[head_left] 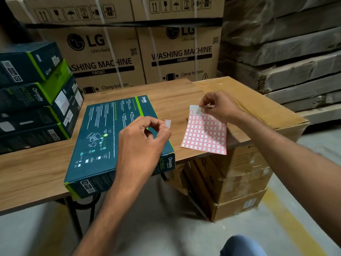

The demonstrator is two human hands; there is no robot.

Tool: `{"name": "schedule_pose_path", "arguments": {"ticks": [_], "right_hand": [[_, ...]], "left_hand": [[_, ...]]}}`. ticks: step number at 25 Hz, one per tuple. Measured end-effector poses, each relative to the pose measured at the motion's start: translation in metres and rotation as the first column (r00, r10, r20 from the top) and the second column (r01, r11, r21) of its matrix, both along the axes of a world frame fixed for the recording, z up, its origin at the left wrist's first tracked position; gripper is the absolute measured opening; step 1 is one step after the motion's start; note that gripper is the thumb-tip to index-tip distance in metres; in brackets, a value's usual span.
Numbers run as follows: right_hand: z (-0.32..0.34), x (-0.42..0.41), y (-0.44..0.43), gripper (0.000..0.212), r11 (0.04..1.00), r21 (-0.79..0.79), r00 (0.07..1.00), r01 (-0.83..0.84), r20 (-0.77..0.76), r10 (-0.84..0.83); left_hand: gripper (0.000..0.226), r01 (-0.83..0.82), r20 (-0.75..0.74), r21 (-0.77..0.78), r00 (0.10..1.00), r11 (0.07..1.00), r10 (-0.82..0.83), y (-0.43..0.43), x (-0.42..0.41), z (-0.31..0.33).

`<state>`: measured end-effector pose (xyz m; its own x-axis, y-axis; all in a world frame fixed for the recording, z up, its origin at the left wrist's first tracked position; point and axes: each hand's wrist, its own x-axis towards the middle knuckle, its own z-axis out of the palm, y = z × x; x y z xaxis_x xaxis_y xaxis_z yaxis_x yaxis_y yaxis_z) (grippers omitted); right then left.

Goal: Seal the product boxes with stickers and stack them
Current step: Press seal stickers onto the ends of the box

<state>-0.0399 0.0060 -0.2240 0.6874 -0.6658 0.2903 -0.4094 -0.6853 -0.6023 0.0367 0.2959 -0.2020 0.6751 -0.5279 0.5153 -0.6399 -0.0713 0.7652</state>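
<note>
Product boxes [35, 100], dark teal with bright green stripes, are sitting stacked at the far left end of a wooden table [36, 169]. Just right of the stack, one more product box [103, 137] is lying flat on the table, printed side up, with its near corner reaching the table's front edge. Above that box's right side, the left hand [142, 143] is hovering with fingers curled, thumb and forefinger pinching a small white sticker [168, 123] that is sticking up from the fingertips. Further right, a sticker sheet [204, 133] with a grid of red-bordered white squares is hanging over the table's right end, some of its top squares already gone. The right hand [219, 106] is gripping the sheet's top edge, fingertips pinched together on it. Beyond that hand, a worn brown cardboard carton [267, 115] is sitting against the table's right end, level with the tabletop. Behind the table, large washing machine cartons [140, 58] are standing in a row, and at far right, wrapped flat packs [295, 52] are lying piled high.
</note>
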Motion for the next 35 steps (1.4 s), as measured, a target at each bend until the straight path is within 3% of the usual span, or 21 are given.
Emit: {"name": "schedule_pose_path", "arguments": {"ticks": [4, 5, 7, 10, 13, 23, 26, 30, 33, 35], "right_hand": [[-0.013, 0.013, 0.005, 0.018, 0.978, -0.207, 0.981, 0.009, -0.187, -0.049], [-0.013, 0.012, 0.014, 0.018, 0.974, -0.226, 0.989, 0.03, -0.136, -0.062], [-0.008, 0.005, 0.042, 0.013, 0.997, -0.071, 0.996, 0.004, 0.093, 0.002], [0.009, -0.006, 0.101, 0.017, 0.918, 0.234, 0.901, -0.319, 0.375, 0.217], [0.021, -0.01, 0.141, 0.023, 0.815, 0.28, 0.813, -0.507, 0.469, 0.345], [0.015, -0.001, 0.169, 0.031, 0.785, 0.271, 0.793, -0.557, 0.456, 0.405], [0.004, 0.006, 0.172, 0.018, 0.835, 0.248, 0.845, -0.492, 0.369, 0.388], [-0.008, 0.006, 0.175, 0.008, 0.867, 0.224, 0.873, -0.444, 0.327, 0.363], [-0.014, 0.002, 0.184, 0.01, 0.884, 0.186, 0.877, -0.43, 0.32, 0.359], [-0.02, -0.001, 0.194, 0.027, 0.915, 0.045, 0.892, -0.4, 0.246, 0.378]], "left_hand": [[0.012, -0.002, -0.022, 0.013, 1.0, 1.0, 0.003, 0.0, 0.007, -0.003], [0.013, -0.001, -0.017, 0.016, 1.0, 1.0, 0.001, 0.001, 0.01, -0.003], [0.012, 0.006, -0.004, 0.005, 1.0, 1.0, -0.006, 0.005, 0.015, -0.004], [0.012, 0.014, 0.033, -0.001, 0.999, 1.0, -0.014, 0.013, 0.022, -0.007], [0.011, 0.011, 0.049, -0.004, 0.999, 1.0, -0.011, 0.023, 0.027, -0.011], [0.008, -0.023, 0.124, 0.06, 0.992, 0.998, 0.015, 0.073, 0.05, -0.016], [0.006, -0.048, 0.285, 0.121, 0.958, 0.991, 0.011, 0.085, 0.062, -0.021], [0.003, -0.065, 0.525, 0.185, 0.85, 0.981, -0.043, 0.101, 0.069, -0.032], [0.008, -0.067, 0.569, 0.183, 0.82, 0.981, -0.05, 0.107, 0.068, -0.038], [0.009, -0.099, 0.576, 0.152, 0.817, 0.983, -0.006, 0.109, 0.067, -0.041]]}}
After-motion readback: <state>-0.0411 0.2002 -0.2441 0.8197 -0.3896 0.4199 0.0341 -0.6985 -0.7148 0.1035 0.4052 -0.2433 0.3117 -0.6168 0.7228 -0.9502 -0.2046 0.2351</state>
